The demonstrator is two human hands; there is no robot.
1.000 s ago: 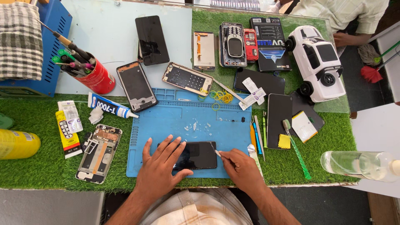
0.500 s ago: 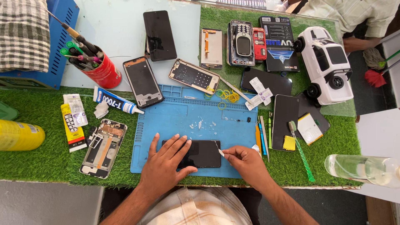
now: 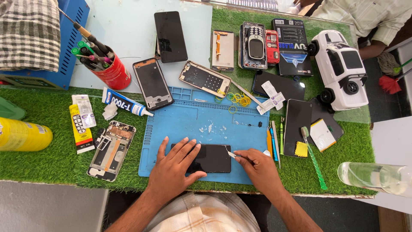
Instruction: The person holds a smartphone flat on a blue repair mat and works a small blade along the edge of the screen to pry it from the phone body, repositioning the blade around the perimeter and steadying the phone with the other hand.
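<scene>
A black phone screen (image 3: 212, 158) lies flat on the blue repair mat (image 3: 189, 124) near its front edge. My left hand (image 3: 174, 165) rests spread on the screen's left half and presses it down. My right hand (image 3: 257, 165) pinches a small thin metal pry tool (image 3: 231, 154) whose tip touches the screen's upper right corner. Small white flakes (image 3: 212, 128) lie on the mat just beyond the screen.
Around the mat on green turf: an opened phone frame (image 3: 110, 148), glue tubes (image 3: 125, 103), a red cup of tools (image 3: 112, 73), several phones and parts, yellow rubber bands (image 3: 240, 99), a white toy car (image 3: 341, 68), a green toothbrush (image 3: 312, 157), a clear bottle (image 3: 373, 176). Another person's arm (image 3: 373, 21) sits at the far right.
My hands stay on the screen; the tool tip remains at the upper right corner. Only the camera view has shifted slightly.
</scene>
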